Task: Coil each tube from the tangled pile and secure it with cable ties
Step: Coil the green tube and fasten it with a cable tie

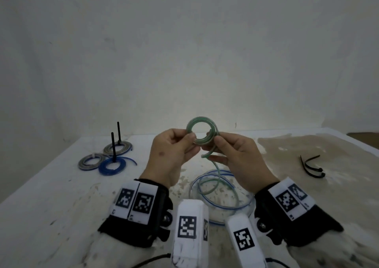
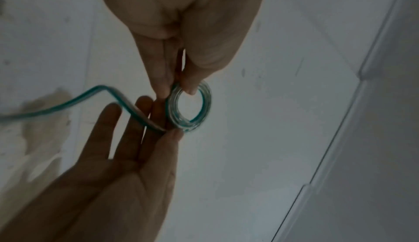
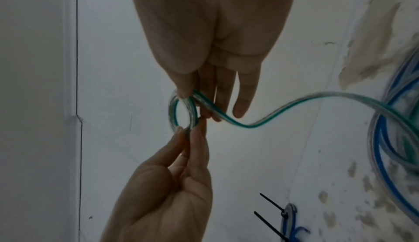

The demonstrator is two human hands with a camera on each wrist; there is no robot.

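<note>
My left hand (image 1: 191, 139) and right hand (image 1: 215, 142) hold a small coil of green-striped clear tube (image 1: 202, 120) above the table. In the left wrist view the left hand (image 2: 179, 88) pinches the coil (image 2: 206, 106) between thumb and fingers. From the right wrist, the right hand (image 3: 190, 93) pinches the coil's (image 3: 172, 109) opposite side with its thumb. The uncoiled tail (image 3: 294, 102) runs over that hand's straight fingers. It hangs down (image 1: 217, 170) to loose loops on the table, tangled with a blue-striped tube (image 1: 225, 207).
Three finished coils (image 1: 111, 166) lie at the left on the white table (image 1: 61, 206), two with black tie tails (image 1: 112, 146) standing upright. Loose black cable ties (image 1: 311, 167) lie at the right. A wall stands just behind the table's far edge.
</note>
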